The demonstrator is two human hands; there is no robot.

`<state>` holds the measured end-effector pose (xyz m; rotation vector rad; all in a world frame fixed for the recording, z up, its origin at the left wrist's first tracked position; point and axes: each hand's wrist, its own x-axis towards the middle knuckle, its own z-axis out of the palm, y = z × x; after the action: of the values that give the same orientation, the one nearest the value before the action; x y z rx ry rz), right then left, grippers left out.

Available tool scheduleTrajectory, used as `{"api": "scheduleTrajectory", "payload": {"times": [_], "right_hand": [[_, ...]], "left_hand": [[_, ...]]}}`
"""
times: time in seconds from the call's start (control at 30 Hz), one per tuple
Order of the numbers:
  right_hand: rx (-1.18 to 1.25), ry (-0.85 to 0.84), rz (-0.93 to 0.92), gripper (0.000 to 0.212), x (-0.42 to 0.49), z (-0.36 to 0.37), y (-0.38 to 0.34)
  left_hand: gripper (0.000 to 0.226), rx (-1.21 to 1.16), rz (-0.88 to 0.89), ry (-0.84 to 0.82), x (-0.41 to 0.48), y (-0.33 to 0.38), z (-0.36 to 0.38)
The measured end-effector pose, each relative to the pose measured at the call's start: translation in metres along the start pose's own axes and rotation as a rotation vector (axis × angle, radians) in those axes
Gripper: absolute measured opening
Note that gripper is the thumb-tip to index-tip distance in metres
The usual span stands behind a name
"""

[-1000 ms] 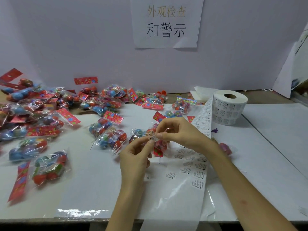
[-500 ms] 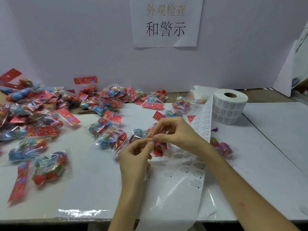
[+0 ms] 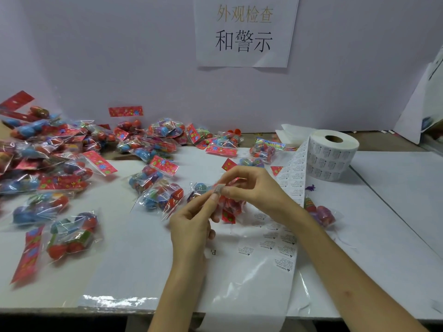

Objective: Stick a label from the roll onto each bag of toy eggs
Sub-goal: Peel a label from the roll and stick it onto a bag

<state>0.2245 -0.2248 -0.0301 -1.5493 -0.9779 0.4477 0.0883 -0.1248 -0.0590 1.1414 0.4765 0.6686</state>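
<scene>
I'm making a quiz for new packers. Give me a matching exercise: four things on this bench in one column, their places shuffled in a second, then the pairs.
1. white roll of printed labels
2. small white label
3. white paper sign with printed characters
4. glossy backing strip

A. stuck on the back wall
B. running over the front edge of the table
C. standing on the table, far right
D. pinched between left hand and right hand

Pairs: 1-C, 2-D, 3-A, 4-B

A single wide-angle view is given, taken from head height and directed forward and down over the surface (image 3: 134,259) toward the back wall (image 3: 107,56). The left hand (image 3: 189,226) and right hand (image 3: 254,188) are framed close, near the centre, with the surface's near edge running along the bottom.
</scene>
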Motion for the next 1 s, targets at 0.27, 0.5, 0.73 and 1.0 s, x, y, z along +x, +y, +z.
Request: {"api": "scheduleTrajectory", "payload": {"times": [0.27,0.5,0.73,1.0], "right_hand": [[-0.007,0.147,-0.09,0.006,0.002,0.002,-0.002],[-0.292,0.529,0.017,0.04,0.003,-0.02,0.004],[-0.627,0.44,0.217,0.051,0.003,-0.016,0.015],[0.027,0.542,-0.148,0.043,0.002,-0.013,-0.01]], "left_hand": [[0.026,0.054,-0.02,-0.048,0.003,-0.006,0.002],[0.055,0.103,-0.013,-0.035,0.003,-0.006,0.002],[0.051,0.135,-0.051,-0.07,0.003,-0.008,0.003],[0.025,0.14,0.014,0.014,0.001,-0.006,0.001]]}}
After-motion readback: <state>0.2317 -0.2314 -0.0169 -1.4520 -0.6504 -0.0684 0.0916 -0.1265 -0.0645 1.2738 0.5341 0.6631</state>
